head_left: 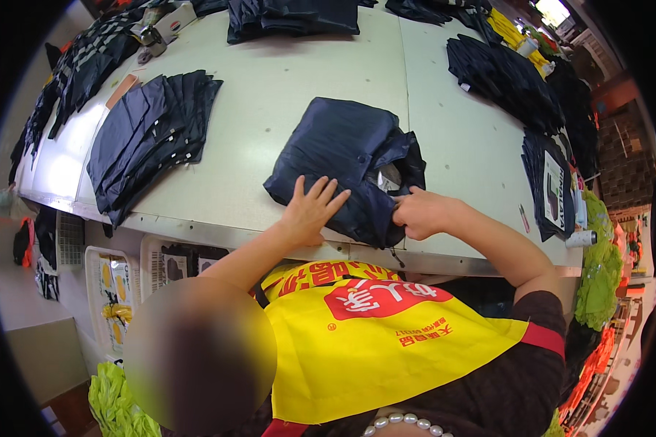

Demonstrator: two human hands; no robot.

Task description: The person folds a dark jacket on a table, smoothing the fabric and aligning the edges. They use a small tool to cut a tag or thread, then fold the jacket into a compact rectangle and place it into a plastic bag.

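Observation:
A dark navy garment point(342, 156) lies partly folded near the front edge of the pale table point(270, 87). My left hand point(310, 210) rests flat on its lower left part with the fingers spread. My right hand point(418, 212) is closed, pinching the garment's lower right edge, where a bit of light lining or a label point(388, 177) shows in the folds. A yellow apron with red patches point(372, 342) fills the lower middle of the view.
Stacks of dark garments lie at the left point(149, 138), at the far edge point(291, 18) and at the right point(503, 73), with bagged ones point(554, 186) by the right edge. White baskets point(113, 291) stand below the table at left. Lime-green fabric point(598, 277) hangs at right.

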